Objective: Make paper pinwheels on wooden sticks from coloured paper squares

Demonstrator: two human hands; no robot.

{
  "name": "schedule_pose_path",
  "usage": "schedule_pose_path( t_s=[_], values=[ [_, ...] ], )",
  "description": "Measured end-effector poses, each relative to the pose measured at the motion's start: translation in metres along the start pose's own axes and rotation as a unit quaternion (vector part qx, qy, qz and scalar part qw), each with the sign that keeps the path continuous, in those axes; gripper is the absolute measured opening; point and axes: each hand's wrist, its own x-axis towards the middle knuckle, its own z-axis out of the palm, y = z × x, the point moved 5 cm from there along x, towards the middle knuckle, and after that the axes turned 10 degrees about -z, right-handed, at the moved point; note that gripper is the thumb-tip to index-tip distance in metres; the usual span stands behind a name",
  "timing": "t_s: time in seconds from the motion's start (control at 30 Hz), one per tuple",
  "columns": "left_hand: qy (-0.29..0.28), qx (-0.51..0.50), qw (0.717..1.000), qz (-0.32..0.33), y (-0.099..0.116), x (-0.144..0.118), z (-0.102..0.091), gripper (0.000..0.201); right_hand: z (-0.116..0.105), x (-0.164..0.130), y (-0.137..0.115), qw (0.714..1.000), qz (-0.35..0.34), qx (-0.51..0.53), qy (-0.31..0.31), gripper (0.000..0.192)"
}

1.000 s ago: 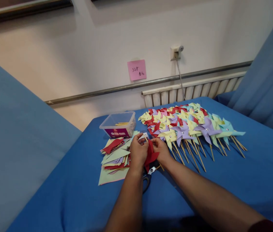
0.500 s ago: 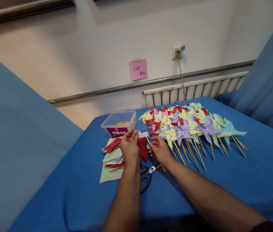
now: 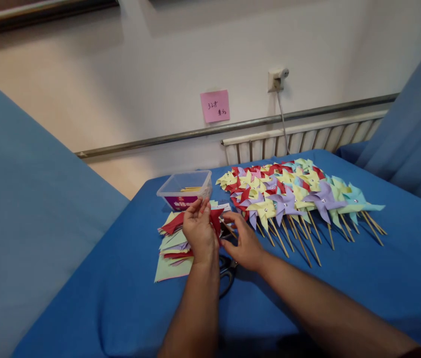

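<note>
A red paper pinwheel head is pinched in the raised fingers of my left hand; its folded blades stick out on the right side. My right hand is beside it, thumb and forefinger curved around a thin wooden stick, whose upper end reaches toward the red paper. Whether stick and paper touch is hard to see. Just below the hands lie scissors with black handles, their blades covered by my right hand. Left of my left hand is a pile of coloured paper pieces, red, green, yellow and purple.
A clear plastic box with a purple label holds several sticks. Many finished pinwheels on sticks cover the right back of the blue-clothed table. Behind are a radiator, a pipe and a wall socket. Blue curtains hang on both sides.
My right hand has moved slightly left and down, closer to the red pinwheel, and the stick now slants lower. The scissors' blades have become covered by my right hand.
</note>
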Motion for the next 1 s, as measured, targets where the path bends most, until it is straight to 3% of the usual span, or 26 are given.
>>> schedule_pose_path(
  t_s=[0.1,0.2,0.33,0.43,0.5,0.6,0.7,0.83,0.93,1.0],
  values=[
    [-0.033,0.029,0.999,-0.019,-0.004,-0.008,0.008,0.031,0.004,-0.001,-0.009,0.990,0.049,0.130,-0.021,0.048],
    [-0.070,0.035,0.997,-0.015,-0.007,-0.016,0.016,0.031,0.005,0.000,-0.006,0.974,0.101,0.204,0.002,0.038],
    [-0.119,0.031,0.992,-0.022,-0.004,-0.027,0.024,0.032,0.005,0.002,0.015,0.958,0.163,0.226,0.069,0.027],
    [-0.143,0.018,0.989,-0.025,0.003,-0.032,0.026,0.031,0.004,0.001,0.034,0.928,0.219,0.261,0.149,0.027],
    [-0.115,0.011,0.993,0.004,0.009,-0.030,0.023,0.029,0.001,0.002,0.040,0.901,0.242,0.304,0.196,0.028],
    [-0.018,0.010,0.999,0.039,0.012,-0.022,0.010,0.027,-0.008,0.006,0.036,0.867,0.241,0.360,0.245,0.027],
    [0.023,0.028,0.999,-0.036,-0.001,-0.015,0.004,0.029,-0.017,0.013,0.027,0.854,0.218,0.394,0.262,0.027],
    [-0.036,0.008,0.985,-0.169,-0.019,-0.017,0.011,0.029,-0.023,0.015,0.027,0.856,0.209,0.391,0.265,0.028],
    [-0.079,0.005,0.970,-0.229,-0.023,-0.023,0.017,0.031,-0.026,0.015,0.028,0.861,0.210,0.385,0.257,0.026],
    [-0.074,-0.006,0.966,-0.248,-0.023,-0.024,0.017,0.032,-0.029,0.016,0.028,0.856,0.207,0.389,0.271,0.025]
  ],
)
